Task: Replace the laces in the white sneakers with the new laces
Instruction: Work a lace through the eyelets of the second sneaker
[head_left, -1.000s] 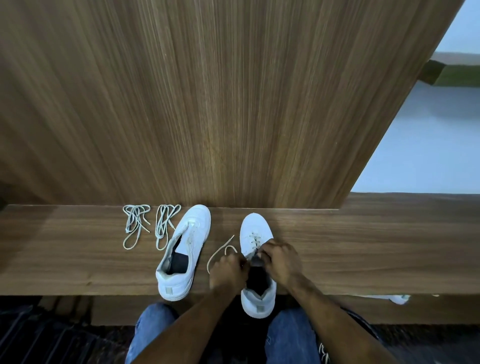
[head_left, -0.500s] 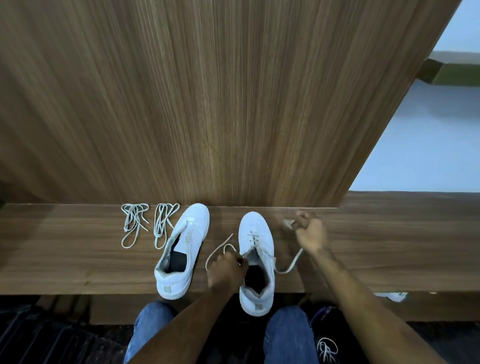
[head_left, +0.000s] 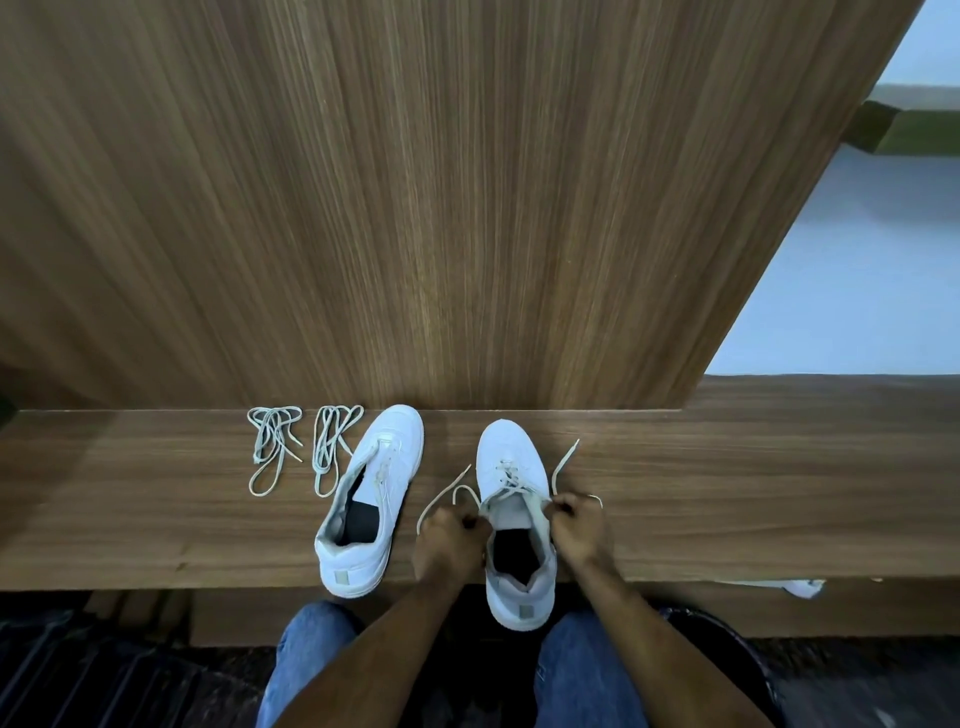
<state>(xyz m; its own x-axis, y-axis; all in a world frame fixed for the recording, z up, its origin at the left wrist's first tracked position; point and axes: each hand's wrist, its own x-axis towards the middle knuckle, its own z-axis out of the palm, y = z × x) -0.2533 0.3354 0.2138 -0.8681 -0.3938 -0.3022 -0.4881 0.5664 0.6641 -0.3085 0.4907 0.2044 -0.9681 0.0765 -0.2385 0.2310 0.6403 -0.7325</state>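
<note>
The head view looks down on a wooden shelf that runs left to right in front of a tall wooden panel. Two white sneakers stand on it with toes pointing far and heels near.

The right sneaker sits between the two hands, its heel hanging over the near edge of the shelf. Its lace is threaded only through the far eyelets, and the tongue is bare nearer the opening. The inside of this shoe shows a dark insole and nothing else. The left hand is curled at the left rim of the opening and pinches the left strand of the lace, whose loose end loops out to the left on the shelf. The right hand is curled at the right rim and pinches the right strand, whose free end rises toward the far right.

The left sneaker stands just left of the left hand, tilted slightly, untouched, with its lace loosened and a dark insole visible inside.

Farther left, near the panel, two bundled laces lie side by side on the shelf: one bundle on the left and a second bundle just beside the left sneaker's toe.

Blue jeans show at the near edge, below the shelf.
</note>
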